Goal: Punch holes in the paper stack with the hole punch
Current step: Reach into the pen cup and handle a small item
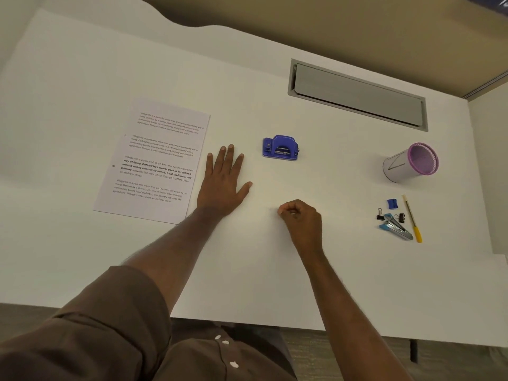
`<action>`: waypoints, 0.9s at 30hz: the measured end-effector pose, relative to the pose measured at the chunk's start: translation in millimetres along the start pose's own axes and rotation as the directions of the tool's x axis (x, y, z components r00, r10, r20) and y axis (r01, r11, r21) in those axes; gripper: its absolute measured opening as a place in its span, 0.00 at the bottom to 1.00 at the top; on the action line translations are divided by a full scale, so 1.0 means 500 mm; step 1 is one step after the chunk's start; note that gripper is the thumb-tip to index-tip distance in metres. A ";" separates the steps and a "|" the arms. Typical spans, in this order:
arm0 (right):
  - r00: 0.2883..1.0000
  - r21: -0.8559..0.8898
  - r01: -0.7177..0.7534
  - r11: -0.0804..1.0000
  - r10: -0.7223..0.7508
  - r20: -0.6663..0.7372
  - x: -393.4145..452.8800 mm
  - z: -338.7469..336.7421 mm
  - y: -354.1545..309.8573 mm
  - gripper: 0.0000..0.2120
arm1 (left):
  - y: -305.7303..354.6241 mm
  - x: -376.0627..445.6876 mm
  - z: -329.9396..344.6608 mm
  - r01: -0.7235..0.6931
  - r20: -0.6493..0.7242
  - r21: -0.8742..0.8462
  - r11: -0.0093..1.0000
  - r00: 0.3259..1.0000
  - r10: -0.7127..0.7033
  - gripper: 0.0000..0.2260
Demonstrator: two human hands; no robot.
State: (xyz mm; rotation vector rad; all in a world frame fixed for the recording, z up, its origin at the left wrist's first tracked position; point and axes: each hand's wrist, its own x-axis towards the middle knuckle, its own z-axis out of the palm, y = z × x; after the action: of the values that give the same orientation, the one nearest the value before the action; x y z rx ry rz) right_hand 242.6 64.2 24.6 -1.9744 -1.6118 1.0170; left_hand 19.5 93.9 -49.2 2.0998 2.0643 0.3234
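Observation:
A stack of printed paper (154, 160) lies flat on the white desk (82, 78), left of centre. Two small holes show near its left edge. The blue hole punch (280, 148) stands on the desk to the right of the paper, apart from it. My left hand (224, 182) rests flat on the desk between paper and punch, fingers spread, holding nothing. My right hand (301, 221) rests on the desk below the punch, fingers curled into a loose fist, with nothing visible in it.
A purple-rimmed pen cup (411, 163) stands at the right. Below it lie a stapler (395, 226), two binder clips (380, 214), a small blue object (392, 204) and a yellow-tipped pen (411, 218). A grey cable hatch (357, 94) is set into the desk at the back.

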 end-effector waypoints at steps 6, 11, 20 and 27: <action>0.914 -0.550 0.404 0.731 -0.336 0.226 0.020 0.011 -0.019 0.08 | 0.000 -0.001 -0.002 -0.002 -0.001 -0.001 1.000 1.000 0.002 0.33; 0.835 -0.690 0.543 0.478 -0.395 0.383 0.035 0.026 -0.052 0.06 | 0.001 -0.002 -0.004 0.001 -0.003 0.005 1.000 1.000 -0.001 0.33; 0.821 -0.694 0.551 0.463 -0.451 0.351 0.027 0.021 -0.020 0.09 | -0.001 -0.001 0.002 -0.003 -0.023 0.010 1.000 1.000 0.003 0.33; 0.928 -0.508 0.370 0.778 -0.339 0.155 0.050 0.019 -0.001 0.06 | -0.004 0.000 0.011 -0.013 -0.030 0.019 1.000 0.999 0.013 0.33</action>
State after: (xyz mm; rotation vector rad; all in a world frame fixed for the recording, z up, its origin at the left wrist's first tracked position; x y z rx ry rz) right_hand 237.2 86.7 11.8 -1.8355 -2.3846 0.5082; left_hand 19.1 94.2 -55.1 2.1327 2.0789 0.3412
